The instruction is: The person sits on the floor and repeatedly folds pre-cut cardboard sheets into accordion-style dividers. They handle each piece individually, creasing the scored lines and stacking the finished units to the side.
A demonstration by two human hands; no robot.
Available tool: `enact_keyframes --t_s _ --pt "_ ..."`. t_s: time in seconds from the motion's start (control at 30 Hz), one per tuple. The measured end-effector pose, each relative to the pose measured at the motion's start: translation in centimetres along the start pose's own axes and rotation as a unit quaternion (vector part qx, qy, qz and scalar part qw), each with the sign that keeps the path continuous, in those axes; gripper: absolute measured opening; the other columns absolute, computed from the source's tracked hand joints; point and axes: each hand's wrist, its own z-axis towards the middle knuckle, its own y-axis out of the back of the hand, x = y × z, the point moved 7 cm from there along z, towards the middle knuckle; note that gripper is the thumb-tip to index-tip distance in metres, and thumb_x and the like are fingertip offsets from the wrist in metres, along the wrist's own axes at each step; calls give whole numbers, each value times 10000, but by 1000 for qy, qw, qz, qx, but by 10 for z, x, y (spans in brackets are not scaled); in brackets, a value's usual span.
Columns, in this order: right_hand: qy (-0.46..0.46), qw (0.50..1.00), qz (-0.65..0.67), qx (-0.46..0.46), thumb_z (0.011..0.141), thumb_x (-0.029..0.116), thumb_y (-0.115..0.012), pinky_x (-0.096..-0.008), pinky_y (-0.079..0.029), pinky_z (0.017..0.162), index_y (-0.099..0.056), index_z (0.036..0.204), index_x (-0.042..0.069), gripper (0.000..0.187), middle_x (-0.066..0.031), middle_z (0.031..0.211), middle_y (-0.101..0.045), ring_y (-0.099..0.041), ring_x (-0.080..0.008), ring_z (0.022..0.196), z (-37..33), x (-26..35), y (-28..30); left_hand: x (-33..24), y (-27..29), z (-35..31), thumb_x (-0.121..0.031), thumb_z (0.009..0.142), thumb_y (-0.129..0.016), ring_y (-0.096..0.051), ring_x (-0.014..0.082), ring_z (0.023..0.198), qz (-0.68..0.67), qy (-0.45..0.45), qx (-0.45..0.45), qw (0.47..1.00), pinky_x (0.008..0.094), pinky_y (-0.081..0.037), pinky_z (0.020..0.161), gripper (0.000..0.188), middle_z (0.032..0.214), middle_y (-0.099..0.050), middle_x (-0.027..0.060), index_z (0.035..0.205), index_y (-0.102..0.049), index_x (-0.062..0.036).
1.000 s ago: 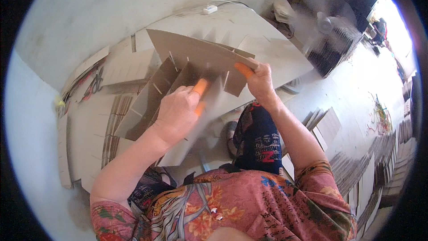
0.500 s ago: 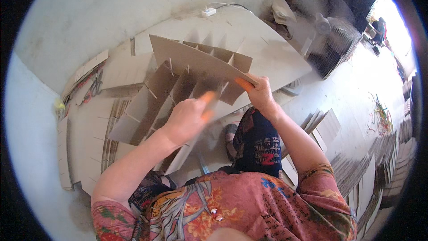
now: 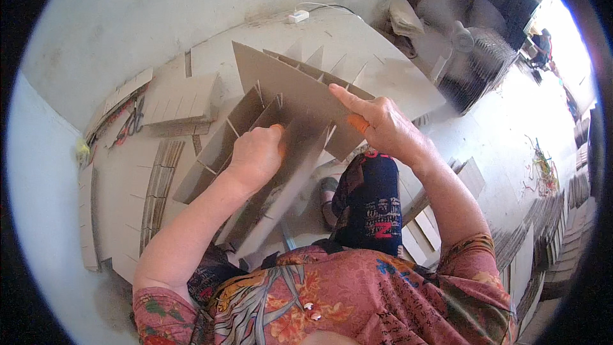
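A brown cardboard partition (image 3: 290,83) of slotted, crossing strips is held tilted over the low table in front of me. My right hand (image 3: 389,129) grips the right end of its long panel, index finger stretched along the top edge. My left hand (image 3: 257,156) is closed among the cross strips on the near side, on a cardboard strip (image 3: 290,176); its fingertips are partly hidden. Orange finger covers show on both hands. Several cross strips stick out through the slots toward me and on the far side.
On the table (image 3: 396,67) lie flat slotted cardboard sheets (image 3: 179,99), a stack of strips (image 3: 161,185) and scissors (image 3: 132,121). A white power socket (image 3: 297,17) sits by the wall. A fan (image 3: 463,38) spins at the far right. More cardboard stacks (image 3: 511,243) stand on the right.
The partition has shifted slightly right. My left hand has moved left and up into the strips, and a near strip has swung outward. My right index finger now stretches along the panel's edge.
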Motion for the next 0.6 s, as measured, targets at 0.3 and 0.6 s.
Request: enact_keyframes --t_s 0.3,0.6 --pt "-24 993 -75 87 812 74 -596 -484 -518 650 -404 1430 192 658 -270 757 -622 -636 -426 701 4 -35 -70 14 29 -17 -261 820 -745 -631 237 640 -160 -34 -70 984 315 -497 625 347 765 -662 164 1060 -672 -22" --pt "54 993 -16 -107 785 -47 -596 -388 -525 769 -563 1296 102 534 -218 992 -660 -655 -355 907 29 -58 -60 255 64 -37 -247 869 -677 -667 287 904 -62 164 -176 969 362 -509 820 356 1013 -684 194 1134 -647 -10"
